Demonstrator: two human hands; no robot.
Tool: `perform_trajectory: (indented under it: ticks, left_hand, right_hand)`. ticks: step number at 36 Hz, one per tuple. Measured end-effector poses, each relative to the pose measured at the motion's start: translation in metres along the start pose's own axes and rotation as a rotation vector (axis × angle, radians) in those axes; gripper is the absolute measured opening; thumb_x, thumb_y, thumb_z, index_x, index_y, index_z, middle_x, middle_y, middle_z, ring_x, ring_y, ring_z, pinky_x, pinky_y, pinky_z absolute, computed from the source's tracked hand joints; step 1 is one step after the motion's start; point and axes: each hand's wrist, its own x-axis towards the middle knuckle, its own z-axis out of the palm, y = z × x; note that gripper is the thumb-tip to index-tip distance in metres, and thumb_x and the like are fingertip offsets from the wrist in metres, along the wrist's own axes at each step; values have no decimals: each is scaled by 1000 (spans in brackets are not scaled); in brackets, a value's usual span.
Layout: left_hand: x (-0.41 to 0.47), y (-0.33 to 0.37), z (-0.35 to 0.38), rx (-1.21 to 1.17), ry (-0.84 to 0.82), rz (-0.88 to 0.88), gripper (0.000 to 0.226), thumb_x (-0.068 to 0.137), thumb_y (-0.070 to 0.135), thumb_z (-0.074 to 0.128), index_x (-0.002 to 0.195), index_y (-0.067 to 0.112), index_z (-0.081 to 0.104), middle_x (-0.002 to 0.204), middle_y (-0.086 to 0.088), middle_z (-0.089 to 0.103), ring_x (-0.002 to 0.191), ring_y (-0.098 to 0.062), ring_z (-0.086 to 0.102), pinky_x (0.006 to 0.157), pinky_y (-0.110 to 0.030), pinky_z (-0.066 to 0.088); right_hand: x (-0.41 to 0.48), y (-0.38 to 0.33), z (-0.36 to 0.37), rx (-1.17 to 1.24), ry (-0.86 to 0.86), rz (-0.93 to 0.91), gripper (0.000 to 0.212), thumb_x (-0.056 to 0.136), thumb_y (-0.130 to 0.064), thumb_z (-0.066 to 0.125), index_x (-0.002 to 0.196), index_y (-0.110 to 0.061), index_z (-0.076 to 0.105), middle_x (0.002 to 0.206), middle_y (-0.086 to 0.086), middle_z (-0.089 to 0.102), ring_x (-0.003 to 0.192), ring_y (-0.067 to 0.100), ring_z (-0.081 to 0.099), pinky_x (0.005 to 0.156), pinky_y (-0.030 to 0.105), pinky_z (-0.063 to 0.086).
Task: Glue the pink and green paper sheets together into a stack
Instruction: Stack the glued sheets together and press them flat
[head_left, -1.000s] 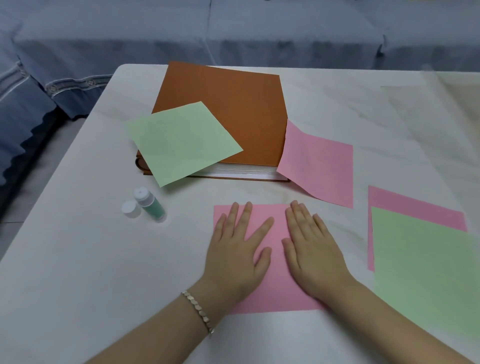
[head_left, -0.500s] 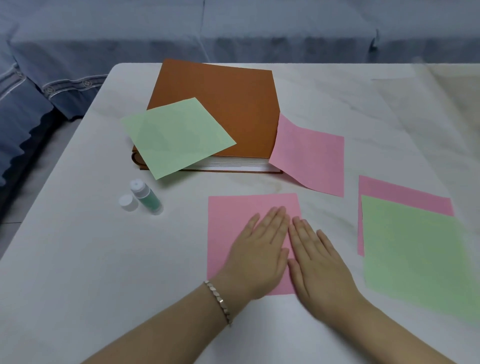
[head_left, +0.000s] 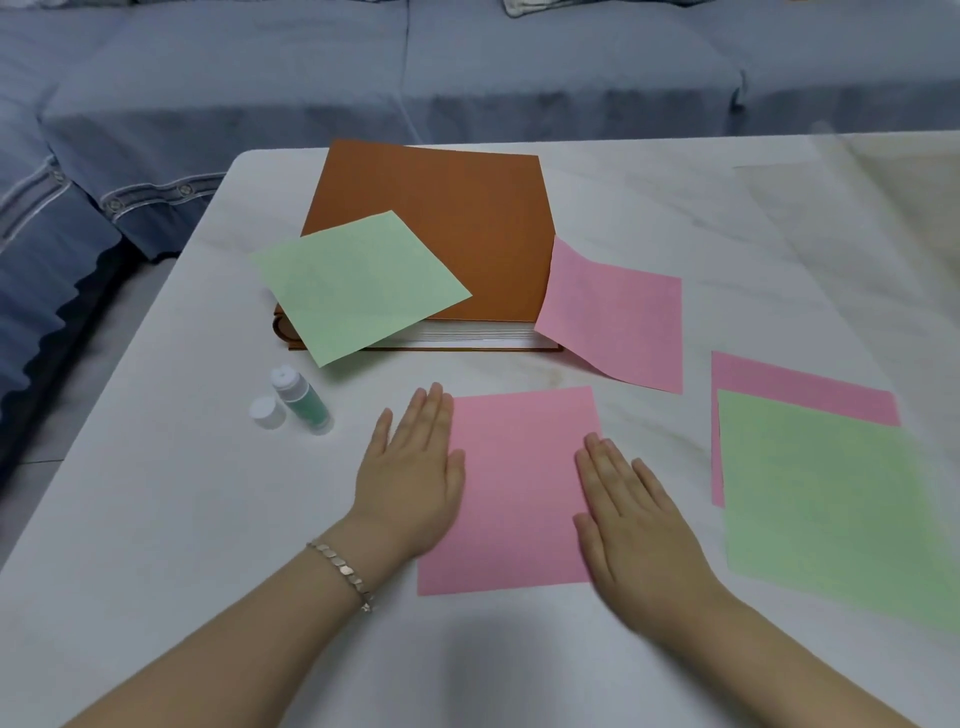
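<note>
A pink sheet (head_left: 514, 483) lies flat on the white table in front of me. My left hand (head_left: 415, 478) lies flat with straight fingers over its left edge. My right hand (head_left: 628, 509) lies flat over its right edge. A green sheet (head_left: 358, 286) rests partly on a brown book. Another pink sheet (head_left: 618, 322) leans against the book's right side. At the right, a green sheet (head_left: 831, 499) lies on top of a pink sheet (head_left: 800, 389). An uncapped glue bottle (head_left: 301, 400) lies left of my hands, its white cap (head_left: 267, 412) beside it.
The thick brown book (head_left: 457, 228) sits at the back middle of the white table (head_left: 156, 519). A blue sofa (head_left: 363, 78) runs behind the table. The table's left edge drops to the floor at the left.
Both hands were together on the middle of the pink sheet. They have slid apart, the left hand to the sheet's left edge and the right hand to its right edge.
</note>
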Motion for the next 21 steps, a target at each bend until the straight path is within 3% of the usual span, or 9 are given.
perform_trajectory:
  ticks: [3, 5, 8, 10, 13, 16, 18, 21]
  left_hand:
    - [1, 9, -4, 38, -55, -70, 65, 97, 45, 7, 149, 10, -12, 156, -3, -18, 143, -16, -18, 115, -38, -13]
    - [1, 12, -1, 45, 6, -51, 67, 96, 44, 7, 150, 6, 0, 158, -7, -8, 145, -20, -7, 115, -40, -9]
    - [-4, 11, 3, -11, 140, 109, 58, 88, 30, 25, 135, 6, 50, 144, -12, 42, 130, -29, 44, 109, -44, 18]
    - [-6, 10, 5, -23, 147, 198, 51, 82, 22, 32, 123, 13, 62, 132, -11, 56, 119, -28, 56, 104, -44, 34]
    - [-9, 11, 5, -39, 137, 229, 50, 80, 20, 34, 117, 15, 66, 125, -9, 62, 113, -27, 60, 90, -47, 48]
    - [-8, 9, 6, -54, 127, 233, 48, 80, 21, 34, 115, 15, 67, 124, -8, 62, 113, -25, 61, 88, -47, 49]
    - [-9, 8, 5, -54, 158, 250, 48, 81, 21, 34, 115, 15, 67, 124, -8, 63, 113, -25, 60, 88, -47, 49]
    - [-10, 8, 3, -81, 144, 245, 47, 81, 21, 35, 114, 15, 68, 124, -7, 63, 113, -24, 60, 89, -46, 49]
  right_hand:
    - [1, 1, -7, 177, 37, 22, 48, 95, -22, 29, 132, 2, 48, 141, 15, 46, 133, 26, 39, 110, 18, 8]
    - [3, 4, -20, 428, 59, 134, 44, 92, -7, 42, 136, -3, 45, 141, 8, 42, 135, 22, 35, 107, 8, 7]
    - [9, 12, -44, 809, 91, 436, 40, 88, 2, 50, 126, -10, 54, 120, 1, 54, 114, 20, 53, 104, 27, 35]
    - [16, 14, -57, 996, 40, 572, 36, 88, -1, 53, 122, -13, 57, 107, 1, 62, 100, 23, 62, 97, 41, 46]
    - [24, 14, -69, 1277, -115, 688, 30, 88, -2, 57, 117, -9, 56, 91, 12, 65, 81, 25, 64, 77, 34, 53]
    - [30, 13, -73, 1343, -190, 732, 24, 87, -1, 58, 110, 3, 55, 82, 16, 58, 68, 22, 55, 64, 27, 47]
    - [32, 13, -73, 1362, -246, 704, 14, 86, -2, 59, 93, 10, 54, 76, 13, 45, 57, 17, 43, 56, 24, 38]
    - [34, 12, -72, 1317, -353, 629, 9, 85, -9, 63, 81, -5, 57, 67, 8, 43, 50, 13, 36, 52, 22, 32]
